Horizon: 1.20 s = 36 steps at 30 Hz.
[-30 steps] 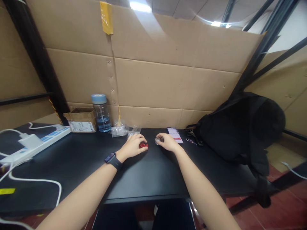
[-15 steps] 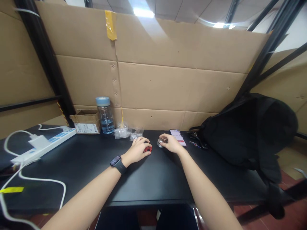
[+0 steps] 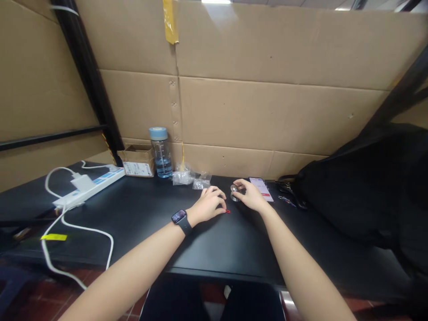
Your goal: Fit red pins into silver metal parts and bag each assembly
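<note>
My left hand (image 3: 209, 204), with a dark smartwatch (image 3: 180, 218) on its wrist, lies curled over a small red object (image 3: 228, 211) on the black table (image 3: 140, 223); only a red sliver shows past the fingers. Just to its right, my right hand (image 3: 249, 196) pinches a small round silver object (image 3: 234, 193) that rests on the table. Both hands are closed. The two hands sit close together near the back of the table.
A phone (image 3: 261, 187) lies by my right hand. A black backpack (image 3: 364, 187) fills the right side. Clear plastic bags (image 3: 189, 179), a water bottle (image 3: 161, 152) and a small cardboard box (image 3: 137, 160) stand at the cardboard wall. A white power strip (image 3: 90, 186) with cables lies left.
The view has shifted left and down. My left hand now covers more of the red object. My right hand keeps its hold on the silver object.
</note>
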Available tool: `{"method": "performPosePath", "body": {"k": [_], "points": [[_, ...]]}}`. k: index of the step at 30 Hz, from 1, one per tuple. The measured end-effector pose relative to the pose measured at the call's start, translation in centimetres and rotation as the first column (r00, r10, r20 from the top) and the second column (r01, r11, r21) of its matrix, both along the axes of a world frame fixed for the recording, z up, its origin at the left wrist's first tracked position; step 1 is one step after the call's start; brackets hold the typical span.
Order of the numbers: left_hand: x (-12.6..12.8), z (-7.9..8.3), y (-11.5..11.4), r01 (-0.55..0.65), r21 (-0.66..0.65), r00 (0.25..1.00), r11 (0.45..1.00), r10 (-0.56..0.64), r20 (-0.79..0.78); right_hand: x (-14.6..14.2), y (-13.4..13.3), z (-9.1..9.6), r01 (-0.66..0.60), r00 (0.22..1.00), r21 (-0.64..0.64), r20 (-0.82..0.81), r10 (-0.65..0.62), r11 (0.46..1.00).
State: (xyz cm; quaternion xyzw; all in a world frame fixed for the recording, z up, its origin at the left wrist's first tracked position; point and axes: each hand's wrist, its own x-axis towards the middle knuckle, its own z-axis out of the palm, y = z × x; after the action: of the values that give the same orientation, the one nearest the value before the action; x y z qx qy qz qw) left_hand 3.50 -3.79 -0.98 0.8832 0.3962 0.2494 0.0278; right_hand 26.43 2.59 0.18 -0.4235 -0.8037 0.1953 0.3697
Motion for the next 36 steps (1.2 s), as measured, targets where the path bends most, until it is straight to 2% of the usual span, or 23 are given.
{"method": "performPosePath", "body": {"k": [7,11,14,17,20,24,30,36], "points": [[0.6,1.0,-1.1,0.006,0.043,1.000,0.999,-0.005,-0.013,-0.5,-0.2,0.1,0.021,0.999,0.007,-0.048,-0.021,1.000],[-0.1,2.2,-1.0,-0.118,0.021,0.983,0.993,0.114,0.143,-1.1,-1.0,0.5,0.011,0.989,-0.016,-0.148,-0.013,1.000],[-1.0,3.1,-0.7,-0.213,-0.009,0.932,0.977,0.206,0.297,-1.9,-1.9,0.9,-0.058,0.963,-0.047,-0.266,0.044,0.997],[-1.6,3.4,-0.6,-0.240,-0.047,0.877,0.970,0.238,0.418,-2.8,-2.8,1.3,-0.151,0.923,-0.052,-0.366,0.121,0.987],[-1.7,3.3,-0.6,-0.220,-0.057,0.848,0.974,0.219,0.483,-3.6,-3.5,1.5,-0.202,0.892,-0.043,-0.421,0.165,0.979],[-1.4,2.9,-0.4,-0.204,-0.054,0.855,0.977,0.205,0.476,-4.3,-4.2,1.6,-0.219,0.866,-0.035,-0.468,0.178,0.975],[-1.2,2.3,0.0,-0.162,-0.049,0.903,0.986,0.168,0.395,-4.9,-4.8,1.6,-0.225,0.878,-0.013,-0.437,0.197,0.974],[-1.2,2.0,0.0,-0.164,-0.061,0.894,0.985,0.175,0.414,-5.0,-5.0,1.6,-0.253,0.867,-0.002,-0.444,0.225,0.968]]}}
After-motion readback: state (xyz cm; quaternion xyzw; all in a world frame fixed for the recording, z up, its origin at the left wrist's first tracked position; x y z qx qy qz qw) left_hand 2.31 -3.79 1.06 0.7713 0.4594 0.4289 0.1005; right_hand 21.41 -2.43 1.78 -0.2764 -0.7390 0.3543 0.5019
